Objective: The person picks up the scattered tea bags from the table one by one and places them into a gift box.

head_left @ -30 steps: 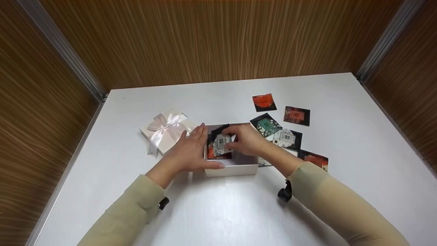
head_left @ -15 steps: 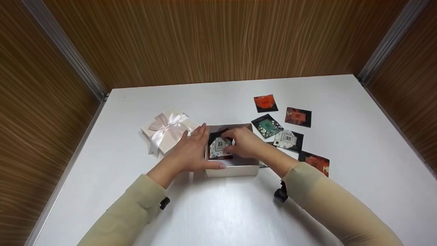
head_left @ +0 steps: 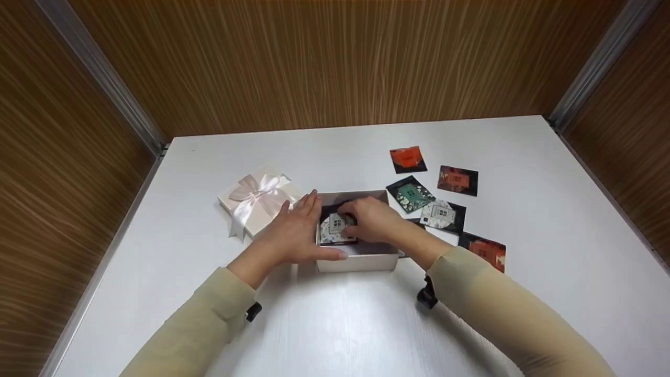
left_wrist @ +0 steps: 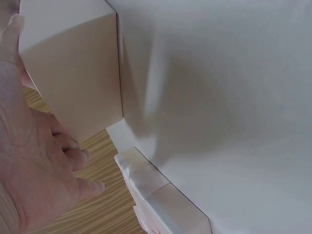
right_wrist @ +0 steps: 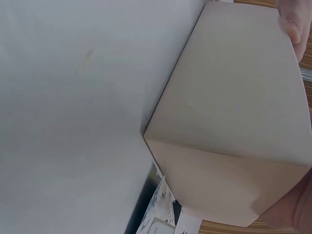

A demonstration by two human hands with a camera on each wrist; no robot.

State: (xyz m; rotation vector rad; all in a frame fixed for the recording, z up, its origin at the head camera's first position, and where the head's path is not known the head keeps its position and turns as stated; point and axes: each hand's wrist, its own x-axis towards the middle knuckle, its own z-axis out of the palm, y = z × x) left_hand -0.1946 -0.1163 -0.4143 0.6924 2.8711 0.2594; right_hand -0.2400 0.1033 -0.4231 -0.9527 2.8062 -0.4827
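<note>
A pale open box stands mid-table. Inside its left half lies a flat square packet, black with a white floral print and a framed label. My right hand reaches into the box, thumb and forefinger pinching this packet's right side; its other fingers are hidden. Straight fingers of my left hand rest along the box's left wall, the thumb lying over the front rim. In the left wrist view the left hand is beside the box's outer wall. In the right wrist view the box hides most of the right hand.
To the left lies a cream lid with a satin bow. Right of the box several similar packets are scattered: orange, dark red, green, white floral and red. Wood-grain panels enclose the white table.
The white floral packet, tilted earlier, has gone down flat in the box, covering the orange-and-black one beneath. My right hand lowered with it; the left hand stayed at the box.
</note>
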